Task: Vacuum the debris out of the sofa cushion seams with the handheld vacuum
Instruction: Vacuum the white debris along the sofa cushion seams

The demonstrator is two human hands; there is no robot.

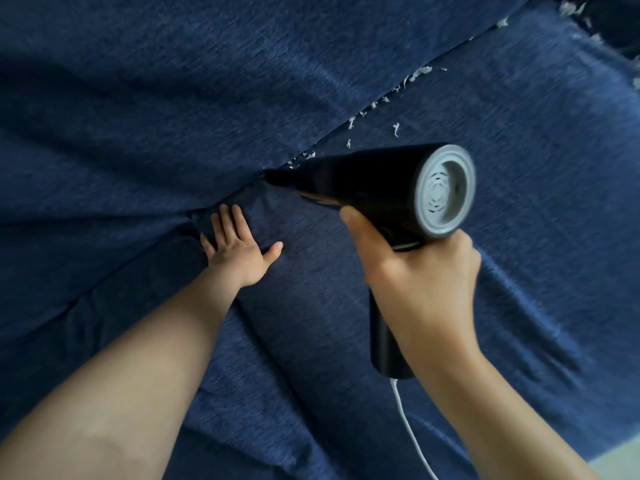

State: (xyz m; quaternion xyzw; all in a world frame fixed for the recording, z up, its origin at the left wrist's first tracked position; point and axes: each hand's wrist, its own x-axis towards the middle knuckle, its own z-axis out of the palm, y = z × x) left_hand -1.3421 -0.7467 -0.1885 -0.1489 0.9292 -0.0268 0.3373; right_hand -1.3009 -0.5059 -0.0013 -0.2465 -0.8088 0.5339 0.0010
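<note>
My right hand (422,282) grips the handle of a black handheld vacuum (374,181) with a grey rear cap. Its narrow nozzle tip (273,176) is pushed into the seam (346,131) between the back cushion and the seat cushion of a dark blue sofa. White shreds of debris (394,95) lie along the seam up and to the right of the nozzle. My left hand (239,244) presses flat on the seat cushion (311,306) just left of the nozzle, fingers straight and reaching toward the seam.
The back cushion (173,98) fills the upper left. More white debris (571,8) sits in the top right corner by another seam. A white cord (412,434) hangs from the vacuum handle. A pale strip of floor (620,462) shows at the bottom right.
</note>
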